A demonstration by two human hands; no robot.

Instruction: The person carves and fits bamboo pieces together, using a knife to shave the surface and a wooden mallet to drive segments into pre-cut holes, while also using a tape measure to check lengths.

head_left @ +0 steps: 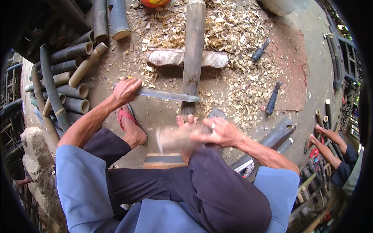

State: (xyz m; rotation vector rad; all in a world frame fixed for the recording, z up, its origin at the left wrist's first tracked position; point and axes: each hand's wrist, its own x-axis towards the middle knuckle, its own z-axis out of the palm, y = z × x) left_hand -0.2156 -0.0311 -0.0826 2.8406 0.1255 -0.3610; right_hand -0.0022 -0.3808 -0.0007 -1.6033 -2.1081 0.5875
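My left hand (127,90) is closed round the handle of a long knife (167,94). Its blade points right, and the tip lies over a long bamboo or wooden piece (194,39). That piece runs away from me across a pale block (165,58). Nearer to me, my right hand (222,134) grips a short, thick wooden piece (173,139), smeared by motion. The toes of my bare foot (187,119) rest at the near end of the long piece. My other foot (133,130) wears a red-strapped sandal, below the left hand.
Wood chips (229,31) cover the ground ahead. Two dark-handled tools, one farther (259,50) and one nearer (273,99), lie to the right. Cut bamboo tubes (74,91) are stacked left, beside a rock (37,151). Another person's legs (328,145) show at far right.
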